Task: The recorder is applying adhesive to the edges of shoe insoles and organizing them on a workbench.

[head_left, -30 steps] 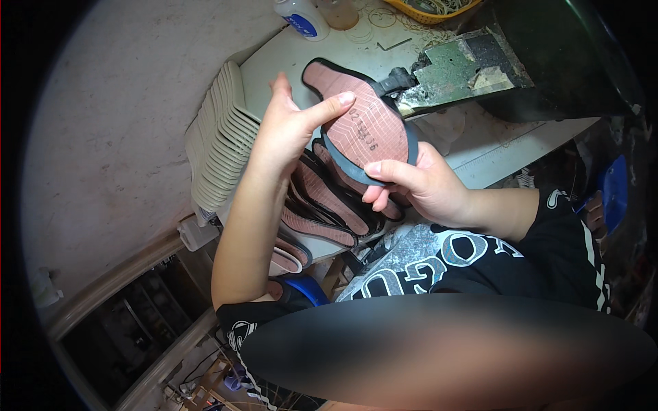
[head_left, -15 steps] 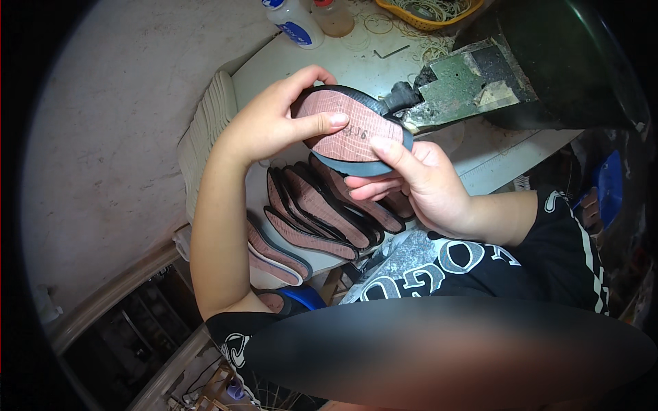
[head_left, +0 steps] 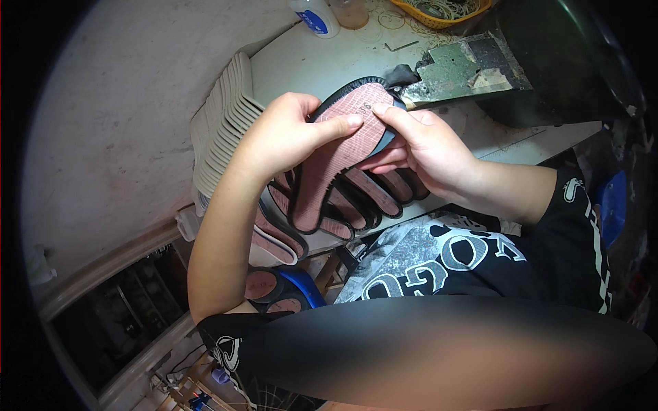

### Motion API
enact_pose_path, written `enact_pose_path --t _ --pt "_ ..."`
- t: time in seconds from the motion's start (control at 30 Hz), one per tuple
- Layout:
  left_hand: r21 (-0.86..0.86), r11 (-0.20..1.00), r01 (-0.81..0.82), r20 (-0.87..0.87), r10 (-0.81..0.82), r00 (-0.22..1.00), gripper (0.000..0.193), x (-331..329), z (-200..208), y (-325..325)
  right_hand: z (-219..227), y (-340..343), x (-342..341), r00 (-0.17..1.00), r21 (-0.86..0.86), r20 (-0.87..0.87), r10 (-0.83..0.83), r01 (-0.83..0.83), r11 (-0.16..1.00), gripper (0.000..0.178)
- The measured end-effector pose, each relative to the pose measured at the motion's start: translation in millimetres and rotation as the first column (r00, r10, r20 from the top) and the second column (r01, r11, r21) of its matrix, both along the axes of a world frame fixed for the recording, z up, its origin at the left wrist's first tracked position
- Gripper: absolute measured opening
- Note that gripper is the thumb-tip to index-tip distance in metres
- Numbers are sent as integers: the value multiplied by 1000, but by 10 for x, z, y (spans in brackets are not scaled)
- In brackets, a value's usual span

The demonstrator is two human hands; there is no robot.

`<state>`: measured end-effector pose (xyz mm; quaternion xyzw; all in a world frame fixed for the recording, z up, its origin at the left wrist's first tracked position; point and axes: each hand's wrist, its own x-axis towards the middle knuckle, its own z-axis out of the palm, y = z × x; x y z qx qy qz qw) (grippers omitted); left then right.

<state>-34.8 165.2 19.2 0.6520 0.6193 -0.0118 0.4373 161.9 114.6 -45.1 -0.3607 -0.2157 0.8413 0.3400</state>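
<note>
Piece in work: a pinkish-brown shoe sole part (head_left: 343, 147) with a black rim and a blue-grey strip along its right side, held up above the worktop (head_left: 295, 68); its broad end points toward the far edge and its narrow end slants down toward the near edge.
Left hand: the left hand (head_left: 291, 133) grips the part's left side, thumb flat on the pink face, fingers bent around the black rim.
Right hand: the right hand (head_left: 428, 144) pinches the right side near the broad end, thumb on the face, fingers beneath.
Machine: a green machine plate (head_left: 466, 68) toward the right; its black tip (head_left: 403, 75) is just beside the broad end, contact unclear.
Near edge: a row of similar sole parts (head_left: 373, 192), partly hidden behind the held one.
Left edge: a close-packed stack of cream soles (head_left: 223, 140), beside the wall.
Far edge: a white bottle (head_left: 317, 19), a see-through container (head_left: 351, 14) and a yellow basket (head_left: 439, 22); a hex key (head_left: 401, 46) lies nearer.
</note>
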Motion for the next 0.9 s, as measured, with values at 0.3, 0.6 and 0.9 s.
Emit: enact_pose_path --t 0.3,0.6,0.9 --pt "-173 933 -314 196 345 918 57 338 46 -410 -141 -491 123 987 484 153 58 -126 866 35" --pt "-232 923 -306 298 367 881 41 376 -2 -410 -277 -215 422 994 508 101 46 -91 856 27" --pt "45 888 -457 252 433 866 52 240 -173 -306 51 -298 797 924 285 274 265 -342 896 25"
